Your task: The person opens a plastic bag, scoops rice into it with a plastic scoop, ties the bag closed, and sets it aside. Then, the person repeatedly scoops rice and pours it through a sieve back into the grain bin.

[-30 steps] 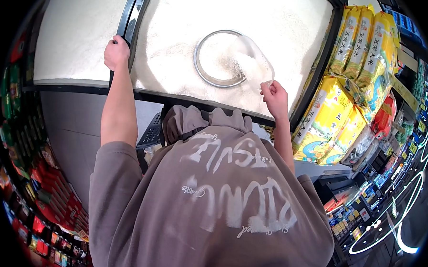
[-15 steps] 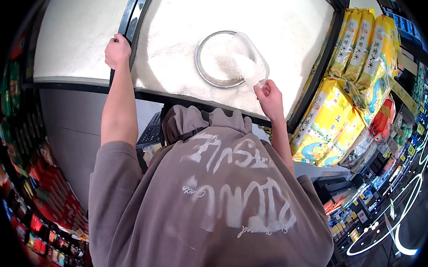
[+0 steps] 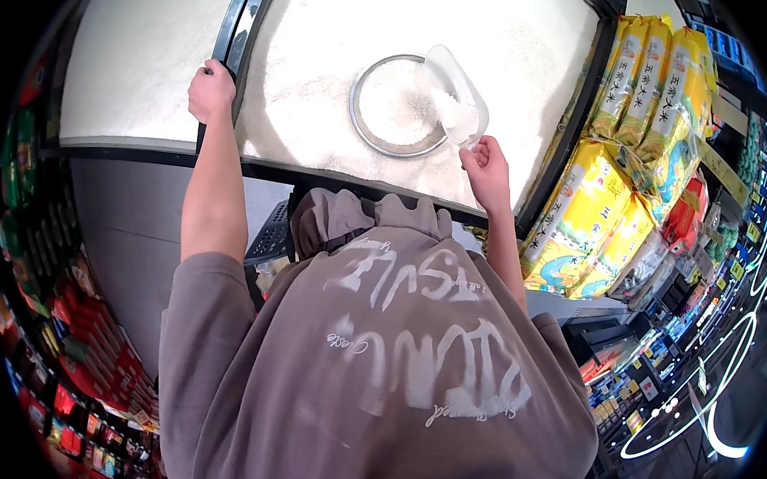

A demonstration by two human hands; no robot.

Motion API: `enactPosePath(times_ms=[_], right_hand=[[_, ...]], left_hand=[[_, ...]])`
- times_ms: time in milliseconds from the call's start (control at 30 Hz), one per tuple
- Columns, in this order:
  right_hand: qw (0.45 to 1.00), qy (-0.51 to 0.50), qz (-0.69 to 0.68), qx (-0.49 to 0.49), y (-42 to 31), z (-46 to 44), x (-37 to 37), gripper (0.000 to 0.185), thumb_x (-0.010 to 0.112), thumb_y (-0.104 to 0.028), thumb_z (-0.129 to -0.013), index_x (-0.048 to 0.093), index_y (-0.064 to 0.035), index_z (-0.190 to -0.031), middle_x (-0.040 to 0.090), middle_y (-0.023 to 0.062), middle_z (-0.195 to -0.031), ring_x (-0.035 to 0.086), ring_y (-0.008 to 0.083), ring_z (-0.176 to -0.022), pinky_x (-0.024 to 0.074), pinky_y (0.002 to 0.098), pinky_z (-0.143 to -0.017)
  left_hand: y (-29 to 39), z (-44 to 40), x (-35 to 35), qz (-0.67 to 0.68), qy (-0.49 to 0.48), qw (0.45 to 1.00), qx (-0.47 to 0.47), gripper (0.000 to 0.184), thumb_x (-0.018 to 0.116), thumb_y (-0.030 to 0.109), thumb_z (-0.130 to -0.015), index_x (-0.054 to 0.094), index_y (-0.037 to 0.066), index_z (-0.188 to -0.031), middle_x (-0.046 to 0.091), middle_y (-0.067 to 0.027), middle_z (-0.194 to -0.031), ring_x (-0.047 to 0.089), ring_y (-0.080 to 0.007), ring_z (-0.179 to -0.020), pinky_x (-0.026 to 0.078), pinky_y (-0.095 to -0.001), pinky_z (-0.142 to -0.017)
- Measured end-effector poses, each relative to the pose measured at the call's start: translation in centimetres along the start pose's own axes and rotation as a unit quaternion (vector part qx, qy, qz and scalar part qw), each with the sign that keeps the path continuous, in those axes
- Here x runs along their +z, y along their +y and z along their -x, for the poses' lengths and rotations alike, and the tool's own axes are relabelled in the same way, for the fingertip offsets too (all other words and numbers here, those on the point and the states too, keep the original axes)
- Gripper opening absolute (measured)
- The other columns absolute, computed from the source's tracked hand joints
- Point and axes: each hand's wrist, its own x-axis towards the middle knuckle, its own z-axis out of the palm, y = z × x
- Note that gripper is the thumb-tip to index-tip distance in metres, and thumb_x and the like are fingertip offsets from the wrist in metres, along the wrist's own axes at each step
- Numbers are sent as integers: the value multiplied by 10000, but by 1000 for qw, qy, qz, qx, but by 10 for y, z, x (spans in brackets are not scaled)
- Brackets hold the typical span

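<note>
My right hand [image 3: 488, 170] is closed around the handle of a translucent plastic scoop [image 3: 468, 96]. Some white rice lies in the scoop near its handle end. The scoop's left edge overlaps the right rim of a round metal bowl [image 3: 355, 127], which sits in the bin of rice [image 3: 313, 91]. Inside the bowl is more white rice, with a greyish shaded patch toward the right. Off to the left, my left hand [image 3: 211, 91] is a fist closed on the black frame [image 3: 230, 40] between two bin sections; its fingertips are hidden.
Yellow bags of rice [image 3: 583, 205] stand stacked right of the bin's black edge. Another white bin section [image 3: 143, 66] is on the left. A dark basket [image 3: 270, 234] shows below the front edge. Shelves of packaged goods [image 3: 96, 347] line the lower left.
My right hand and the scoop have shifted slightly right, away from the bowl's centre. Less rice is in the scoop. My left hand has stayed in place.
</note>
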Motion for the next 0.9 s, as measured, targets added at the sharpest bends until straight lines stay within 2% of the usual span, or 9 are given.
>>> enactPosePath(times_ms=[300,400,467,500,667,733,800,867,900], right_hand=[[1000,-10,-1,-4,6,-5,-5,308,651,-144,-836,540,34,-1062,621,57,-867,545,82,-710,463,240,-644],[999,18,-29,-5,15,-9,-11,352,646,-143,-839,509,41,-1106,624,79,-895,562,97,-730,466,244,-653],[991,72,-106,34,19,-12,-19,410,638,-136,-843,458,47,-1163,626,100,-913,584,114,-756,471,247,-667],[990,87,-102,46,28,-15,-23,445,624,-150,-847,425,52,-1189,639,126,-916,605,140,-769,480,261,-684],[981,148,-26,126,52,-18,-40,430,572,-224,-872,441,60,-1168,649,142,-925,607,175,-753,476,298,-698],[969,128,-26,210,64,-20,-48,408,537,-229,-889,441,56,-1165,653,147,-919,608,183,-751,477,302,-700],[967,121,-27,221,74,-19,-53,376,496,-227,-910,439,69,-1135,656,174,-926,626,199,-712,483,302,-664],[956,94,-60,271,85,-18,-58,325,469,-205,-930,437,82,-1080,657,210,-930,651,219,-670,493,304,-595],[954,112,-72,268,92,-15,-59,330,454,-231,-960,422,87,-1042,657,235,-916,668,236,-624,498,292,-526]], left_hand=[[-1,-1,2,1,9,1000,4,518,326,422,-881,697,62,-906,686,-165,-937,642,-351,-907,482,-434,-808],[-1,0,2,2,15,1000,7,518,326,421,-880,697,60,-899,686,-167,-933,642,-352,-903,482,-436,-805],[0,0,2,4,21,1000,9,517,327,420,-880,697,60,-899,685,-167,-934,642,-352,-904,482,-436,-804],[-1,0,2,0,18,1000,9,517,326,419,-881,698,61,-900,686,-167,-933,642,-352,-903,482,-437,-803],[1,2,-1,-3,12,1000,4,517,322,419,-884,699,66,-905,687,-163,-930,642,-352,-902,481,-436,-803],[2,3,-2,-4,5,1000,0,522,317,421,-888,699,66,-912,686,-164,-935,641,-351,-907,480,-436,-807],[1,2,-1,-5,3,1000,-2,523,315,423,-890,698,67,-922,685,-163,-944,640,-349,-915,479,-436,-813],[2,0,0,-5,-1,1000,-1,525,313,425,-891,697,69,-932,685,-163,-952,638,-347,-923,478,-437,-819],[2,0,0,-7,-1,1000,-2,527,312,428,-893,696,72,-947,684,-161,-962,636,-344,-931,476,-437,-827]])
